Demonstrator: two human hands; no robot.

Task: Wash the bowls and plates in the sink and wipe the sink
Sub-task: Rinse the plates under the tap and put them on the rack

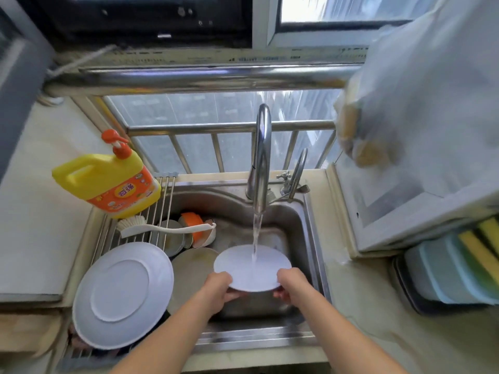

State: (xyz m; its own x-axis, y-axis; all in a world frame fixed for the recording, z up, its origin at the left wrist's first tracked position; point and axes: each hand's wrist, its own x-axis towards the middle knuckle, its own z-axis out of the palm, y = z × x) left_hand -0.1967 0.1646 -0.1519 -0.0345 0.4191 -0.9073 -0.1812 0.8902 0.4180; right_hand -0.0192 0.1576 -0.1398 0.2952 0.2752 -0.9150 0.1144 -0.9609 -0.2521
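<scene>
the counter (40, 225) spreads to both sides of the grip, pale stone on the left and right. the sink (310, 238), a steel basin, lies under and around the grip, with the faucet (260, 157) rising beyond it and pouring a stream of water (255, 238) down. a big plate (121, 292), white and turned base up, lies left of the grip on a wire rack (159, 201) that spans the sink's left side. a soap bottle (108, 182), yellow with an orange pump, stands on the counter far left and beyond the grip. a tan plate (191, 268) sits low in the sink just left of the grip, partly under the big plate.

the small plate (252, 265), white, is held over the sink, tilted slightly, with the water landing on its face. the left hand (218, 288) grips its near left rim, thumb on top and fingers curled beneath. the right hand (291, 286) grips the near right rim the same way, fingers curled under the edge. both grips are clamped on the small plate.

a brush (162, 228) with a white handle lies across the rack beyond and left of the grip. behind it an orange bowl (193, 222) rests among other dishes. sponges (478, 244), yellow and green, stand in a tray far right.
</scene>
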